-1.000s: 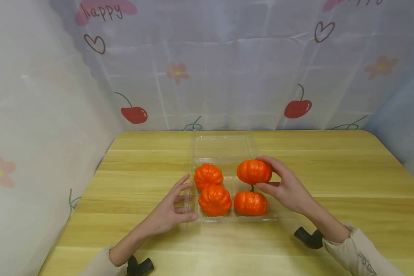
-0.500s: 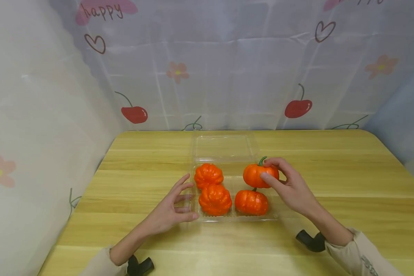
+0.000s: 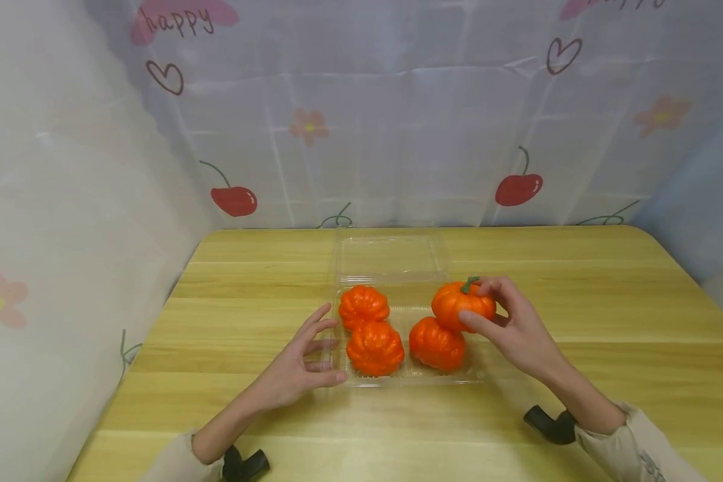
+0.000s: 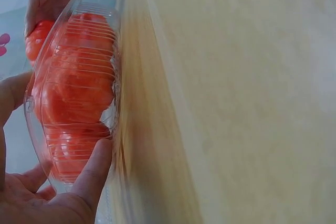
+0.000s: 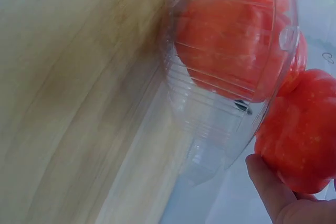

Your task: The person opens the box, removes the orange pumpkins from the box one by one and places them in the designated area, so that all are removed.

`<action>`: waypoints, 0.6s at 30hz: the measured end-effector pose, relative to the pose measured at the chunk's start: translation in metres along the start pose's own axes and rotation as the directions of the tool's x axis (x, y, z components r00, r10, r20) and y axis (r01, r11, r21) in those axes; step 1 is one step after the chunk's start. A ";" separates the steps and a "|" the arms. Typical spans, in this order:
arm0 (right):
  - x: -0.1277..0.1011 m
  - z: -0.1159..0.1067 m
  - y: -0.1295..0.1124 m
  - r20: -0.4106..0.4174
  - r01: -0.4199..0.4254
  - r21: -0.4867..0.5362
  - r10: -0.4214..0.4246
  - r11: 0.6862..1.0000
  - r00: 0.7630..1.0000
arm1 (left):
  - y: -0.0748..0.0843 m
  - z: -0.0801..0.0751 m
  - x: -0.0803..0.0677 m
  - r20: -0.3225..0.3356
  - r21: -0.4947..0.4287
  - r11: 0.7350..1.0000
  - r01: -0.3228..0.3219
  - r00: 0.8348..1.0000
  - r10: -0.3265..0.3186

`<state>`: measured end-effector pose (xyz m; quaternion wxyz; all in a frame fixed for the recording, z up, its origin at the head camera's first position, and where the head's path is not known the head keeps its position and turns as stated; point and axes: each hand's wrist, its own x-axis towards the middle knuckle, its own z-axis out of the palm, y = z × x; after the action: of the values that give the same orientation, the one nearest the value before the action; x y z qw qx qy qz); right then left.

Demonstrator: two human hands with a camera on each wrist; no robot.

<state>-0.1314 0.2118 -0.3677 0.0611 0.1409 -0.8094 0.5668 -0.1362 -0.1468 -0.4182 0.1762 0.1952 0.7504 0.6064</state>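
R hand point(image 3: 518, 328) grips ribbed orange pumpkin point(image 3: 461, 304) over clear tray point(image 3: 476, 375).

Four orange pumpkins point(image 3: 375, 348), one clear plastic tray point(image 3: 391, 258), two hands point(image 3: 295, 368).

**A:** Head view is bright and evenly lit, soft diffuse light, barely any shadows on the table point(image 3: 578, 321). Bit of sheen on the backdrop point(image 3: 397, 134), and it bows at the edges like a wide-angle lens.

**B:** Wrist views are worse: the wood smears with motion blur, the clear tray point(image 5: 220, 103) throws glare streaks, everything close up looks soft and washed out.
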 end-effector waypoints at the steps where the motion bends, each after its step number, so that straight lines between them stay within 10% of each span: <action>1: -0.001 0.000 0.000 -0.002 -0.001 0.003 0.001 1.000 1.000 | 0.000 0.000 0.000 0.002 0.000 1.000 0.000 1.000 0.000; 18: -0.010 -0.016 0.012 -0.106 0.018 0.000 -0.017 1.000 0.994 | -0.001 0.000 0.000 -0.002 -0.006 1.000 0.008 1.000 -0.008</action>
<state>-0.1262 0.2317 -0.3759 0.1087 0.1178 -0.8034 0.5734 -0.1367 -0.1472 -0.4196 0.1784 0.1912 0.7496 0.6080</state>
